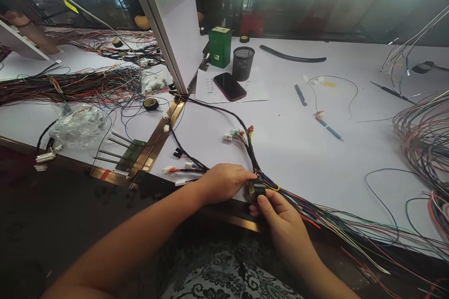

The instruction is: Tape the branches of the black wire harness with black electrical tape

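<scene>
My right hand (286, 219) grips a roll of black tape (258, 189) between thumb and fingers, close to the table's front edge. Against it, my left hand (224, 182) is closed on the wire harness (257, 170) where several branches meet. From that junction, black-wrapped branches with white, red and green connectors (238, 134) run up and to the left. Loose coloured wires (326, 215) trail off to the right from under my right hand. The spot where tape and wires meet is partly hidden by my fingers.
Behind lie a phone (229, 87) on paper sheets, a black mesh cup (243, 63) and a green box (220, 47). A wire coil (421, 135) sits at the right. Left of a metal divider (164, 23) are wire bundles (70, 86), a plastic bag (82, 126) and upright pins (115, 147).
</scene>
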Tool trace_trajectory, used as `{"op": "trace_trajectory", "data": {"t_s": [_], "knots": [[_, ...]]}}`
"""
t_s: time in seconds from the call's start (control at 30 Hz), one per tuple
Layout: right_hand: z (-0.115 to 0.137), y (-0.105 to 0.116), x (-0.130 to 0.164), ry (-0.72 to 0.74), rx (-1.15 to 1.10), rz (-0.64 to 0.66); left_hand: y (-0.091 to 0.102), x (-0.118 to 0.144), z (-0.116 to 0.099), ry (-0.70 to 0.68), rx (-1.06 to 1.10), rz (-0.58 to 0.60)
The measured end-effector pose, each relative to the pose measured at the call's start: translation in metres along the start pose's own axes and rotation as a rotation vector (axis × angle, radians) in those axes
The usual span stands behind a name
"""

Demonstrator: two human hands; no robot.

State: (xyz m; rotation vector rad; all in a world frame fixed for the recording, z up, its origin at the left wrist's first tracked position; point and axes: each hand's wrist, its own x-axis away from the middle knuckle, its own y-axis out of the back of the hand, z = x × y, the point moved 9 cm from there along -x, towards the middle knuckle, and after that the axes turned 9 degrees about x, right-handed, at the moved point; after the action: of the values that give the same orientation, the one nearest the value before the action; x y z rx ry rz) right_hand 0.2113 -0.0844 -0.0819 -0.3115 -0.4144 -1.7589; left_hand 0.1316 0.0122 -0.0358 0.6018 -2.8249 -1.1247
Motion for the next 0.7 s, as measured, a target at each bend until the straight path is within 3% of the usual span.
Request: {"op": "trace_trajectory", "data": {"t_s": [0.43,0.7], "knots": [[0.005,0.000,-0.001,-0.007,0.038,0.090,0.020,-0.005,-0.021,-0.053,0.007,-0.125],[-0.010,-0.009,0.006,-0.118,-0.315,0.191,0.033,-0.007,-0.019,0.160,0.107,-0.128]]}}
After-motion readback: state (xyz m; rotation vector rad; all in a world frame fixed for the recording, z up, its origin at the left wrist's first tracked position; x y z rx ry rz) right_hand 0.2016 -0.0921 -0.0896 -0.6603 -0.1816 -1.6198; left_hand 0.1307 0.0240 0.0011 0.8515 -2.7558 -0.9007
